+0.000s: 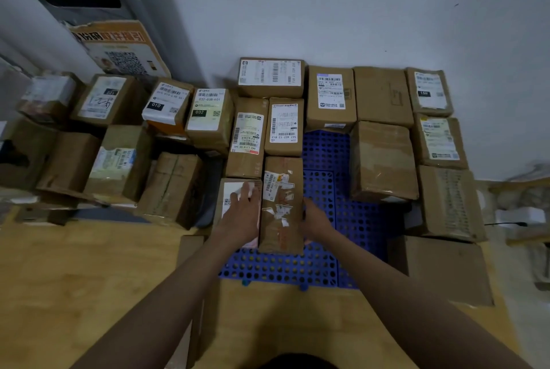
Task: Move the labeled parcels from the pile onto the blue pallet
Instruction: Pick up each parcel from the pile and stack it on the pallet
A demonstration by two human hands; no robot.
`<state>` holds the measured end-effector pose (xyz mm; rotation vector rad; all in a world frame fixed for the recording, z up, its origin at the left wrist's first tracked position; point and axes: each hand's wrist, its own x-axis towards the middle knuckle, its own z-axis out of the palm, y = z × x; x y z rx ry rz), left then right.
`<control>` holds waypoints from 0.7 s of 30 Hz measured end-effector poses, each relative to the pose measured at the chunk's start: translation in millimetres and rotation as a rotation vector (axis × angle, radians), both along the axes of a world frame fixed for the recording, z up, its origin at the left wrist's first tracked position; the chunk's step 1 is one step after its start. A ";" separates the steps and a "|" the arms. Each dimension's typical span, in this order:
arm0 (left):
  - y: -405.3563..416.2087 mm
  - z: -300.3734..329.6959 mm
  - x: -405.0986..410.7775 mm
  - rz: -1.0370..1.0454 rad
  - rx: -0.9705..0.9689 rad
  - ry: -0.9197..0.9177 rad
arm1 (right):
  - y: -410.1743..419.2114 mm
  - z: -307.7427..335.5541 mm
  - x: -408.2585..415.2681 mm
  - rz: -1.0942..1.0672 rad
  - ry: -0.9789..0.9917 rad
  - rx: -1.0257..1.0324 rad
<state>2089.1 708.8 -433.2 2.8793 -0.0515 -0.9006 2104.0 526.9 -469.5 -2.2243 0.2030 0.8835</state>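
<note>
My left hand [242, 214] lies flat, fingers straight, on the white-labelled parcel [230, 205], steadying it. Just right, the tall taped parcel [281, 205] stands on the blue pallet [324, 154]; my right hand [315, 218] presses its far side, snugging it into the row.

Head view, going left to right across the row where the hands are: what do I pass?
Taped box off the pallet → left hand → parcel with torn labels → right hand → bare blue pallet → tall box with faded print.
</note>
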 end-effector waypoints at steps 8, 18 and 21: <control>8.8 -6.5 -0.5 -0.077 0.048 -0.065 | 0.8 8.9 -0.4 0.079 -0.026 -0.100; 18.9 22.6 -2.1 -0.080 0.018 -0.103 | -15.7 57.9 -20.8 0.239 -0.022 -0.254; 14.1 40.5 -8.3 -0.104 0.041 -0.128 | -18.0 79.0 -25.5 0.268 -0.064 -0.299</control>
